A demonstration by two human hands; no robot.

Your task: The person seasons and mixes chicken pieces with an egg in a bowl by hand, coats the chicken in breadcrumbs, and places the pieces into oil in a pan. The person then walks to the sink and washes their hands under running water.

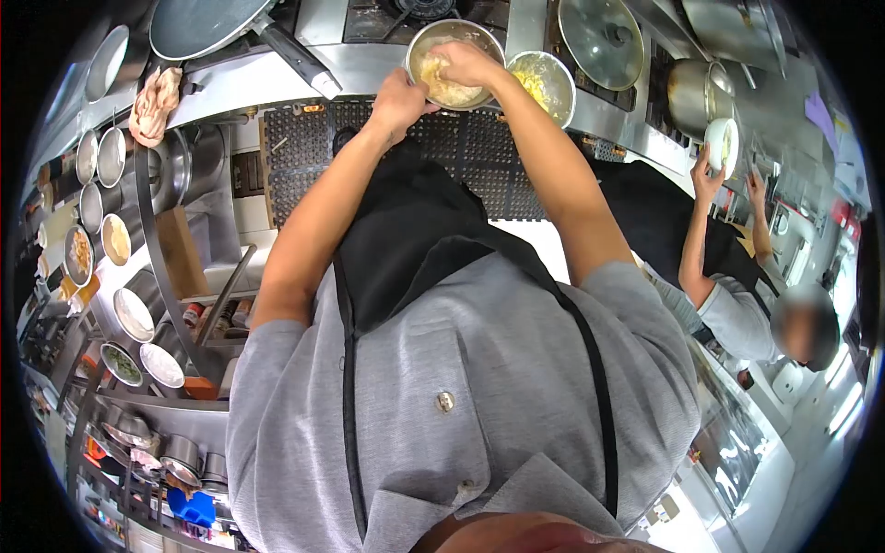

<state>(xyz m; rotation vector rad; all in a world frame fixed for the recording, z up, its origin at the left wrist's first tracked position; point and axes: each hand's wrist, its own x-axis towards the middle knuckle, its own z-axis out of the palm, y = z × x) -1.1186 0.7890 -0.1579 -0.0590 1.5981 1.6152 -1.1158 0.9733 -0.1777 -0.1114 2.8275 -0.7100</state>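
A round metal bowl (494,35) holds a pale yellowish, wet-looking mixture (454,92) at the top middle. My left hand (401,100) grips its near left rim, thumb and fingers closed on the edge. Inside the bowl is my right hand (464,64), its fingers curled down into the mixture, so the fingertips are hidden. Just right of this bowl, close against it, stands a second metal bowl (564,95) containing yellow and white pieces (533,83).
A frying pan (207,32) lies at upper left, its handle pointing toward me. Right of the bowls are a glass lid (601,41) and a steel pot (696,97). A co-worker (737,313) at right holds a white bowl (722,147). Several ingredient bowls line the left shelf (171,276).
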